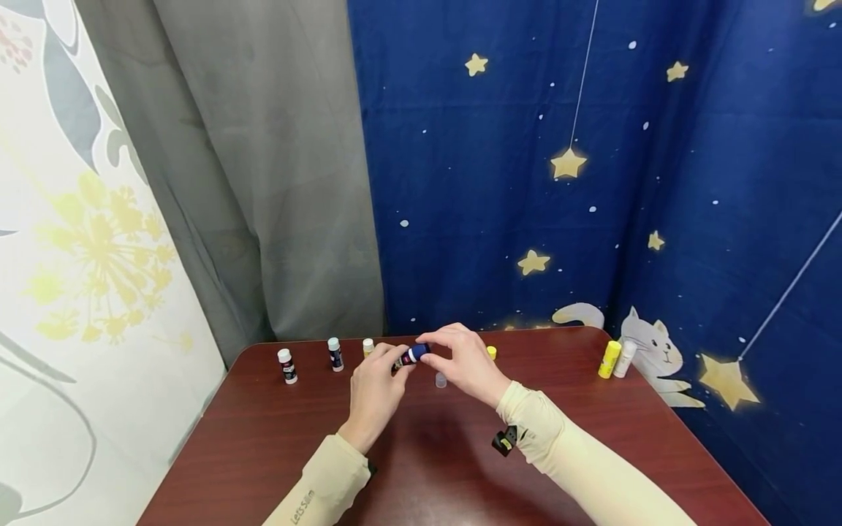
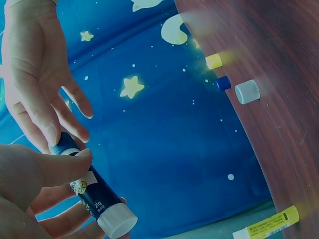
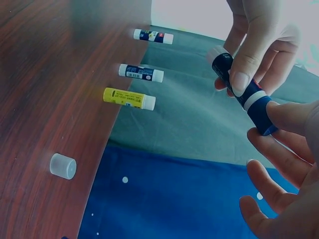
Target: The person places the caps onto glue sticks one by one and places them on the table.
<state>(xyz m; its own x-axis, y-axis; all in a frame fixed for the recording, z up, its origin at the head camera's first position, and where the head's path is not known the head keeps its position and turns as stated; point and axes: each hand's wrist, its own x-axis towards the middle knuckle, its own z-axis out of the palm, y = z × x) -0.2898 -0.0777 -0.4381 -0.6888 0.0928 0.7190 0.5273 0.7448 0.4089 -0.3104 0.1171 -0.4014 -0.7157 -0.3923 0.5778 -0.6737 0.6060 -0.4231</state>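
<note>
Above the table, both hands hold a dark blue glue stick (image 1: 405,359) at a tilt. My left hand (image 1: 377,387) grips its barrel between thumb and fingers; the white base (image 2: 117,220) points out past them in the left wrist view. At the opposite end, my right hand (image 1: 465,364) pinches the blue cap (image 3: 260,115) with thumb and index finger, its other fingers spread apart. A white band shows beside the cap. Beneath the hands, a translucent cap (image 3: 63,166) stands on the table, near a small blue cap (image 2: 223,83) and a yellow cap (image 2: 214,61).
Along the far edge of the brown table (image 1: 263,438) stand a white-topped dark glue stick (image 1: 287,366), a pale-blue-topped one (image 1: 335,356) and a yellow one (image 3: 127,97). A yellow tube (image 1: 609,360) and a white tube (image 1: 624,360) stand at the right. Curtains (image 1: 473,183) hang behind.
</note>
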